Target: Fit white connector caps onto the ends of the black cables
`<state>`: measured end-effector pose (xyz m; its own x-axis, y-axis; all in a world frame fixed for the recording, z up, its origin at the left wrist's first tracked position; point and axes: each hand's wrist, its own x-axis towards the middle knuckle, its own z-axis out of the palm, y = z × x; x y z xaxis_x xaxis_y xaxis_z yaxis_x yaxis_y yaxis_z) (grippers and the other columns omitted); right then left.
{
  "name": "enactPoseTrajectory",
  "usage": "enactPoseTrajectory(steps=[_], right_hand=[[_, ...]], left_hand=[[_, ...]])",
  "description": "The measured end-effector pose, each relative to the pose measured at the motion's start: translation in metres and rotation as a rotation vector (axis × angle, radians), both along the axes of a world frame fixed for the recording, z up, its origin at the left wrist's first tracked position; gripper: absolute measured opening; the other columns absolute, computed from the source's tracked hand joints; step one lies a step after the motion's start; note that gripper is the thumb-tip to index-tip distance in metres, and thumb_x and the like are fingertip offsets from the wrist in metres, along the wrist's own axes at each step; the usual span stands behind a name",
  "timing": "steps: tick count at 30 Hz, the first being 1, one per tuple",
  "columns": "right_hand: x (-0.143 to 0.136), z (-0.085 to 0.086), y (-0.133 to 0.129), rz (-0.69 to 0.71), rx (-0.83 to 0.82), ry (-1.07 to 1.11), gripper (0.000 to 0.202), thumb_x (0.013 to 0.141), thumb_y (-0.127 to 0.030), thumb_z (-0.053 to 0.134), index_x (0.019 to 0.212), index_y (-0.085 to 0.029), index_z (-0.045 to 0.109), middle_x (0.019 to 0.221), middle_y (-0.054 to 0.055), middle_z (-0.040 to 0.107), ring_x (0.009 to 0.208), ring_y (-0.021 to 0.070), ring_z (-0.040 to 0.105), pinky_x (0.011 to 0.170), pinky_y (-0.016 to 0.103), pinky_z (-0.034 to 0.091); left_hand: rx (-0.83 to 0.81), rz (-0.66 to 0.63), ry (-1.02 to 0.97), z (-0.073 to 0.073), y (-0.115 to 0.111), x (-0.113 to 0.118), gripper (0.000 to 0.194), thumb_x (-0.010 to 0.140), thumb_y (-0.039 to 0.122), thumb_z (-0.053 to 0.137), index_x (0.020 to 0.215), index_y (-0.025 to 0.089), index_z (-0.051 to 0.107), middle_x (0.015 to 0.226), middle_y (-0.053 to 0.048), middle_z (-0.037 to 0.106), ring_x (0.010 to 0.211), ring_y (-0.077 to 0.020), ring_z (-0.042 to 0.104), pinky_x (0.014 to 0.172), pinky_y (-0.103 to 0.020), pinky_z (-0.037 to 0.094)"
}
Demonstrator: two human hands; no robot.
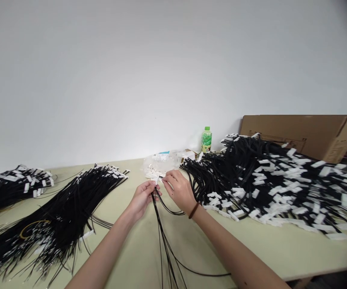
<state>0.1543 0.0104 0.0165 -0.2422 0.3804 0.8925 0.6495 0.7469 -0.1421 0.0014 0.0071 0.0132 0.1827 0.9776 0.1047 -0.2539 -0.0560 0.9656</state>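
Note:
At the middle of the table, my left hand (145,197) is closed around a small white connector (157,180) with several thin black cables (160,224) hanging from it toward the front edge. Close beside it on the right, my right hand (177,188) pinches a black cable end at the connector. A dark band circles my right wrist. Just beyond both hands lies a clear plastic bag (163,161) with small white pieces in and before it. The exact contact at the fingertips is too small to make out.
Black cable bundles (74,200) with white ends lie at the left. A large heap of black cables with white connectors (251,180) covers the right side. Behind it stand a cardboard box (296,134) and a green-capped bottle (206,140), near the wall.

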Motion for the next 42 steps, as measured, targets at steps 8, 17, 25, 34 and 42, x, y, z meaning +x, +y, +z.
enactPoseTrajectory(steps=[8,17,25,34,42], right_hand=[[-0.002,-0.002,0.003,0.102,-0.17,0.177,0.01,0.086,-0.015,0.045,0.081,-0.018,0.053,0.082,0.004,0.06,0.078,0.017,0.056,0.072,0.027,0.043],[0.0,-0.005,0.005,0.11,-0.213,0.175,0.01,0.085,-0.016,0.046,0.081,-0.018,0.055,0.079,0.003,0.061,0.074,0.0161,0.057,0.069,0.026,0.044],[-0.001,0.0,0.0,0.127,-0.062,0.05,0.013,0.081,-0.015,0.052,0.091,-0.018,0.059,0.101,0.008,0.058,0.099,0.0211,0.048,0.087,0.037,0.042],[-0.007,-0.009,-0.001,0.15,-0.017,-0.321,0.022,0.073,-0.006,0.058,0.085,-0.024,0.066,0.118,0.002,0.052,0.116,0.0251,0.036,0.095,0.044,0.037],[-0.009,-0.01,0.001,0.216,-0.029,-0.304,0.013,0.079,-0.01,0.058,0.085,-0.02,0.065,0.109,0.003,0.058,0.11,0.0233,0.044,0.094,0.04,0.041]], left_hand=[[-0.023,-0.059,0.014,0.0,-0.001,0.0,0.029,0.066,0.036,0.07,0.077,0.013,0.056,0.074,-0.002,0.056,0.063,-0.0124,0.056,0.051,-0.022,0.041],[-0.055,-0.121,0.022,0.0,-0.002,0.0,0.026,0.067,0.034,0.07,0.074,0.013,0.057,0.075,-0.003,0.055,0.064,-0.0126,0.057,0.053,-0.022,0.043],[-0.112,0.008,-0.073,-0.001,0.002,-0.002,0.014,0.069,0.022,0.068,0.074,0.012,0.062,0.072,-0.004,0.061,0.063,-0.0122,0.057,0.062,-0.024,0.048],[-0.131,0.127,-0.12,0.001,0.003,-0.005,0.007,0.069,0.015,0.064,0.075,0.011,0.066,0.076,-0.007,0.066,0.066,-0.0118,0.059,0.062,-0.021,0.045],[-0.109,0.15,-0.095,0.001,0.003,-0.003,0.008,0.066,0.012,0.064,0.073,0.011,0.066,0.073,-0.006,0.066,0.067,-0.0129,0.058,0.063,-0.022,0.044]])
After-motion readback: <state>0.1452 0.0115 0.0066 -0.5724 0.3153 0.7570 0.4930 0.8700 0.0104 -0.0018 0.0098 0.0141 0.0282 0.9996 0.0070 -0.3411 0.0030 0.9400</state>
